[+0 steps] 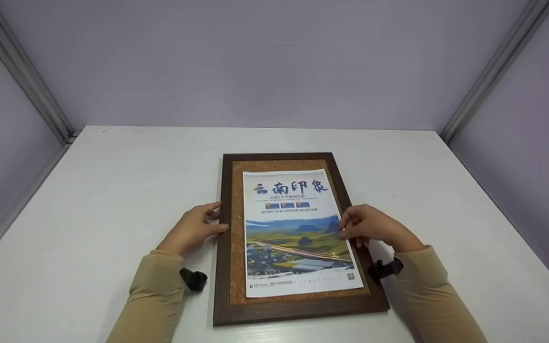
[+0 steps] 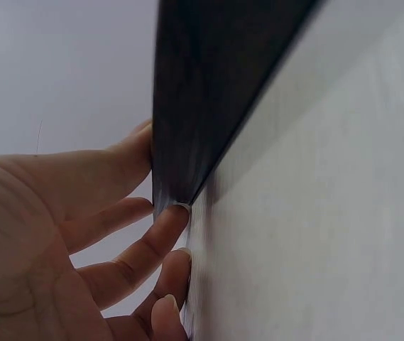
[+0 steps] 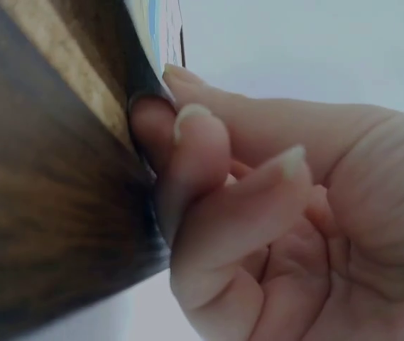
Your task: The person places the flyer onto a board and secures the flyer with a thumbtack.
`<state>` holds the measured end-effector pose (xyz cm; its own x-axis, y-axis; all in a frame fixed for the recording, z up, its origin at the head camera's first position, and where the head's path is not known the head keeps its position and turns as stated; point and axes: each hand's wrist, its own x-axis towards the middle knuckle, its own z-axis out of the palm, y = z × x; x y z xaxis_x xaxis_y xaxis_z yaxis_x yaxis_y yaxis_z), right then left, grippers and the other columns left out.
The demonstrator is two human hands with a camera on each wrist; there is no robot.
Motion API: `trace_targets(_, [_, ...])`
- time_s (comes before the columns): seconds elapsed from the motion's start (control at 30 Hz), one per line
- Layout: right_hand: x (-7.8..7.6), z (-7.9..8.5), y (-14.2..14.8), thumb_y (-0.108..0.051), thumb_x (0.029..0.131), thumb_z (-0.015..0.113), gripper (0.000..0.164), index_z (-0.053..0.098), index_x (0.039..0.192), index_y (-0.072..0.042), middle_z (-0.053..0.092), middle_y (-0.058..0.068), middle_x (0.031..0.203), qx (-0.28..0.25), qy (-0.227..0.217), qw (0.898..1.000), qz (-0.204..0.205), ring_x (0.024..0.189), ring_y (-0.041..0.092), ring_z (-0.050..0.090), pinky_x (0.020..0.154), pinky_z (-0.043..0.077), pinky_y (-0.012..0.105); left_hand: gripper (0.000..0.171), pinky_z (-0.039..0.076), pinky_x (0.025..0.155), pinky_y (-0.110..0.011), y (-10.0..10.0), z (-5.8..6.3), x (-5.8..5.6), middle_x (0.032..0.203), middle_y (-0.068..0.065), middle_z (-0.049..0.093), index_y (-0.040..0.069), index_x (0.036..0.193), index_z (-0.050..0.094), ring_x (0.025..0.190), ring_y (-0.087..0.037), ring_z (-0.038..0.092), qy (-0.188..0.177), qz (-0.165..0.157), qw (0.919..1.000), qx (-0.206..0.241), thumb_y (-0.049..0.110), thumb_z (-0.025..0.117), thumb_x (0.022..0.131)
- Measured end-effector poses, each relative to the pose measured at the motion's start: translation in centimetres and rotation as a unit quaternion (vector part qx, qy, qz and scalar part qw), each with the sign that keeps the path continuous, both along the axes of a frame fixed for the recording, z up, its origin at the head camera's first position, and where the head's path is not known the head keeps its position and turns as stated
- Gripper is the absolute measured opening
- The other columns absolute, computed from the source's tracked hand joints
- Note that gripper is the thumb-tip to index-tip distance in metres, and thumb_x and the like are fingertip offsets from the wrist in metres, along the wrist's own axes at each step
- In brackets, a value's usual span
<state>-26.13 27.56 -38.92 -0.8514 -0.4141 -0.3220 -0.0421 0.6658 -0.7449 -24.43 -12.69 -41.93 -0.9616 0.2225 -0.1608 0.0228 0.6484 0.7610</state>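
A poster (image 1: 298, 238) with blue and purple lettering over a landscape lies on a brown cork board (image 1: 237, 271) inside a dark wooden frame (image 1: 303, 312). My left hand (image 1: 193, 228) holds the frame's left border, thumb on its face and fingertips against its outer side, as the left wrist view shows. At the poster's right edge, my right hand (image 1: 374, 226) pinches the paper between thumb and index finger. In the right wrist view the index fingertip is tucked under the lifted paper edge, beside the frame's wooden border (image 3: 52, 192).
The frame lies on a white table (image 1: 127, 190), tilted slightly. Behind it rises a pale lilac wall (image 1: 265, 71), with side walls and metal posts (image 1: 493, 71) at the corners. Both sleeves are tan, with a dark strap device (image 1: 384, 269) at each wrist.
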Motion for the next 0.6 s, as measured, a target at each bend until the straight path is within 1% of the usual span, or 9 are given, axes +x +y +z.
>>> trace_targets(0.1, [0.0, 0.2, 0.1, -0.017, 0.091, 0.072, 0.020, 0.063, 0.097, 0.000, 0.059, 0.001, 0.071, 0.004, 0.007, 1.000, -0.002, 0.052, 0.013, 0.054, 0.049, 0.046, 0.027, 0.067, 0.045, 0.103, -0.052, 0.0, 0.0, 0.0, 0.136, -0.028, 0.055, 0.001, 0.151, 0.037, 0.123, -0.041, 0.056, 0.001, 0.000, 1.0000, -0.002, 0.020, 0.068, 0.095])
trace_targets(0.23, [0.0, 0.8, 0.7, -0.021, 0.093, 0.070, 0.020, 0.064, 0.097, -0.002, 0.057, 0.002, 0.071, 0.004, 0.026, 0.999, -0.021, 0.055, 0.014, 0.052, 0.050, 0.047, 0.028, 0.067, 0.044, 0.103, -0.052, 0.1, 0.1, 0.0, 0.136, -0.027, 0.056, 0.002, 0.152, 0.037, 0.123, -0.041, 0.056, 0.003, 0.001, 1.0000, -0.003, 0.020, 0.068, 0.095])
trace_targets(0.3, [0.0, 1.3, 1.3, -0.022, 0.093, 0.069, 0.022, 0.064, 0.099, -0.002, 0.058, 0.003, 0.073, 0.002, 0.038, 0.999, -0.033, 0.056, 0.014, 0.052, 0.052, 0.048, 0.028, 0.067, 0.044, 0.103, -0.053, 0.1, 0.0, 0.0, 0.135, -0.027, 0.056, 0.001, 0.152, 0.037, 0.123, -0.041, 0.056, 0.005, 0.001, 1.0000, -0.004, 0.020, 0.068, 0.095])
trace_targets(0.4, [0.0, 2.1, 2.5, -0.024, 0.095, 0.068, 0.026, 0.063, 0.103, -0.001, 0.060, 0.006, 0.078, 0.002, 0.064, 0.997, -0.040, 0.059, 0.016, 0.055, 0.054, 0.050, 0.030, 0.067, 0.044, 0.103, -0.053, 0.1, 0.0, 0.0, 0.135, -0.027, 0.056, 0.001, 0.152, 0.037, 0.124, -0.041, 0.056, 0.005, 0.001, 1.0000, -0.002, 0.020, 0.067, 0.095])
trace_targets(0.5, [0.1, 2.8, 3.9, -0.026, 0.095, 0.067, 0.028, 0.063, 0.103, 0.001, 0.062, 0.007, 0.083, 0.015, 0.082, 0.995, -0.049, 0.062, 0.017, 0.057, 0.056, 0.052, 0.031, 0.067, 0.044, 0.103, -0.053, 0.0, -0.1, 0.0, 0.137, -0.027, 0.055, 0.002, 0.152, 0.037, 0.125, -0.041, 0.055, 0.003, 0.001, 1.0000, 0.001, 0.020, 0.067, 0.095])
trace_targets(0.6, [0.2, 3.2, 5.0, -0.028, 0.095, 0.068, 0.029, 0.063, 0.100, 0.000, 0.062, 0.005, 0.083, 0.041, 0.082, 0.994, -0.064, 0.064, 0.016, 0.058, 0.058, 0.052, 0.031, 0.067, 0.044, 0.103, -0.053, 0.0, -0.1, 0.1, 0.138, -0.027, 0.054, 0.002, 0.152, 0.036, 0.125, -0.041, 0.055, -0.001, 0.001, 1.0000, 0.006, 0.020, 0.066, 0.096])
